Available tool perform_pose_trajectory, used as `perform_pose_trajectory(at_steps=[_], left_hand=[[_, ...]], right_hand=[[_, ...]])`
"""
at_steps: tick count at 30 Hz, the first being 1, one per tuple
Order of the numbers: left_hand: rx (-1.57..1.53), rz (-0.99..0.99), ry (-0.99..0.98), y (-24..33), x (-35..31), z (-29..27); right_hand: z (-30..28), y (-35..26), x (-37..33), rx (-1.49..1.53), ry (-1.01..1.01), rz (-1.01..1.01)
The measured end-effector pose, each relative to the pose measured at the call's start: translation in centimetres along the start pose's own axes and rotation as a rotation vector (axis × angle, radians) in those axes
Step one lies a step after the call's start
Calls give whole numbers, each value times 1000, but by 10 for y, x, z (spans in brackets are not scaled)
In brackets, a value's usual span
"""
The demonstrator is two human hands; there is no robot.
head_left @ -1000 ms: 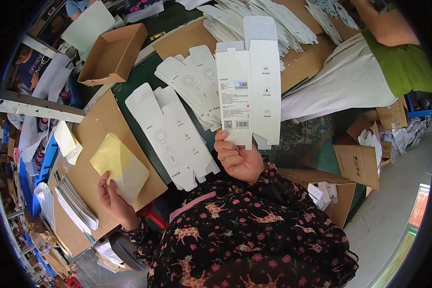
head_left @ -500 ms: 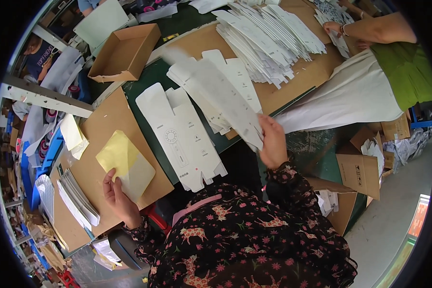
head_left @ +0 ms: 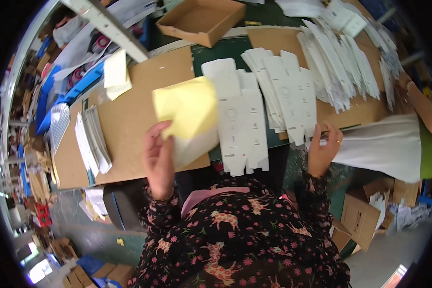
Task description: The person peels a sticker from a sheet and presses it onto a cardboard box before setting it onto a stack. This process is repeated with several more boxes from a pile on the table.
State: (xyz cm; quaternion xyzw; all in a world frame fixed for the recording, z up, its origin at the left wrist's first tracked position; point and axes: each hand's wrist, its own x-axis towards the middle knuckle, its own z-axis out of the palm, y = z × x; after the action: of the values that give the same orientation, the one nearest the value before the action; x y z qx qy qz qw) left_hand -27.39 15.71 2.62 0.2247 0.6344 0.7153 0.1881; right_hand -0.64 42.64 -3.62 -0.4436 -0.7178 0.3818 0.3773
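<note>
My left hand pinches the lower left edge of a yellow and white sticker sheet, slightly blurred. The sheet's right side reaches the edge of a flat white carton with printed icons, which lies in front of me. To the right, my right hand is open, fingers apart, holding nothing. Its fingertips are close to the lower end of a small pile of flat white cartons.
Behind the pile lies a larger heap of flat cartons. A brown cardboard tray sits at the back. Left are stacked white papers and pale yellow sheets. Another person's hand works at far right, beside white cloth.
My right hand has let go of a flat carton, which now lies on the small pile. My left hand has brought the sticker sheet right, up to the front carton. The view has turned.
</note>
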Motion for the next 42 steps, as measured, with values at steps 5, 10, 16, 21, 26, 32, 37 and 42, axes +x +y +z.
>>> perform_pose_trajectory(at_steps=[5, 10, 16, 21, 26, 32, 37, 42], left_hand=[[-139, -75, -180, 18, -10, 37], [-167, -123, -284, 10, -9, 42], [-236, -155, -338, -1, -11, 43], [-157, -133, -274, -9, -16, 47], [-115, -76, -289, -5, -18, 49], [38, 51, -285, 0, -19, 47], [28, 83, -288, -6, -16, 47], [-31, 35, -298, -12, -13, 45]], right_hand=[[18, -84, -18, 695, -401, 19], [46, -103, -27, 821, -514, 154], [52, -104, -26, 420, -310, -9], [44, -126, -27, -56, -275, -703], [61, -143, -31, -24, -442, -702], [67, -141, -32, -35, -432, -730], [70, -143, -33, 21, -460, -669], [73, -143, -30, 69, -522, -580]])
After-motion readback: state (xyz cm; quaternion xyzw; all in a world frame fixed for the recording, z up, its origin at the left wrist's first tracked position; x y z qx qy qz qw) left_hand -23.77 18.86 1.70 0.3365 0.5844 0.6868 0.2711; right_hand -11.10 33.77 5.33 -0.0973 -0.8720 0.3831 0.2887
